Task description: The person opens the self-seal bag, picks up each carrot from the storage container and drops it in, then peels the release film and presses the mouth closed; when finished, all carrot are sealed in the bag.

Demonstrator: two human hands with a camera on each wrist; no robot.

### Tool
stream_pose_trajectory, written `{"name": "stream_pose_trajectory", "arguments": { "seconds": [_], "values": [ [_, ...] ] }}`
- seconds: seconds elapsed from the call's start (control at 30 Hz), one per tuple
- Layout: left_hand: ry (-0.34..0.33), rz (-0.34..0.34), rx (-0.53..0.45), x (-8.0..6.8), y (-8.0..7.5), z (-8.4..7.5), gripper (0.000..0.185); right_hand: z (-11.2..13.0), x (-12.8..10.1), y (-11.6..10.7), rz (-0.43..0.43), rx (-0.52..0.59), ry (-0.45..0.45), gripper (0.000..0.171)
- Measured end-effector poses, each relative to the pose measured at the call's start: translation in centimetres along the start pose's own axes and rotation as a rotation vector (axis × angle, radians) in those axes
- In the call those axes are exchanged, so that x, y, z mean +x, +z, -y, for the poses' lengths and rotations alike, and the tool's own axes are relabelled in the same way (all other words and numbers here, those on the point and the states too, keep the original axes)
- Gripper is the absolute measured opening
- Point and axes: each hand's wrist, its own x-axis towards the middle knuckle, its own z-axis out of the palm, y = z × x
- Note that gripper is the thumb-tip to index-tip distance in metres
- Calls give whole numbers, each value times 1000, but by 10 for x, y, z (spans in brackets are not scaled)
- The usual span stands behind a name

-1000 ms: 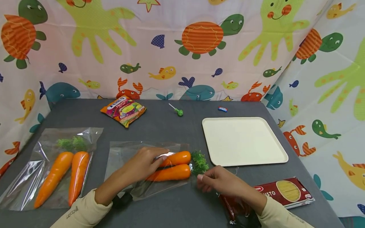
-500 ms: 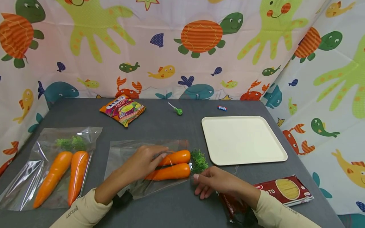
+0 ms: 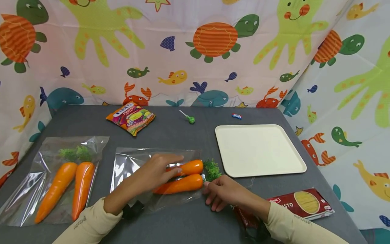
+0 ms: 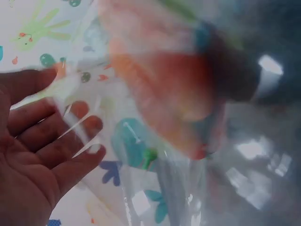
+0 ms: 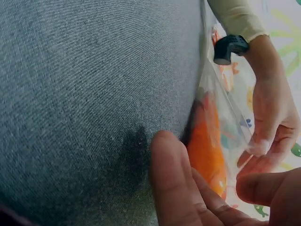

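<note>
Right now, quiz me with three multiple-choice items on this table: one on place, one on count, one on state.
1. Where is the cream tray?
A. right of the centre bag
B. left of both bags
C. under the pasta packet

2. How many carrots are in the left bag?
A. one
B. two
C. four

3. The left hand is:
A. clenched in the air
B. resting on the centre bag over its carrots
C. holding the lollipop

Answers: 1 A, the tray lies right of it; 2 B, two lie side by side; 3 B, its fingers lie over the plastic.

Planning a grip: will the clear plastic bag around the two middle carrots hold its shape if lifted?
Probably not. The clear plastic bag wrinkles and lies flat, so it looks floppy. Its glossy film may be slippery, and the two smooth orange carrots could slide out.
</note>
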Motion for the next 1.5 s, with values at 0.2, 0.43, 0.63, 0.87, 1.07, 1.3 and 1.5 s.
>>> {"name": "stream_pose_trajectory", "arguments": {
  "seconds": [0.2, 0.43, 0.63, 0.87, 1.07, 1.3, 1.5],
  "values": [
    [-31, 48, -25, 12, -10, 1, 51, 3, 2, -1, 0, -17, 15, 34],
    [-251, 231, -108, 54, -31, 39, 44, -1, 5, -3, 31, 2, 22, 31],
    [-302, 391, -125, 86, -19, 65, 45, -3, 4, -2, 76, 60, 23, 28],
    [-418, 441, -139, 104, -13, 62, 41, -4, 3, -1, 92, 96, 39, 25],
    [-496, 472, -230, 105, -14, 64, 33, -8, 6, 1, 100, 121, 42, 25],
    [-440, 405, -309, 102, -16, 66, 26, -9, 7, 0, 107, 129, 22, 22],
    [-456, 331, -409, 101, -25, 59, 28, -8, 5, -5, 80, 124, -2, 21]
  ]
}}
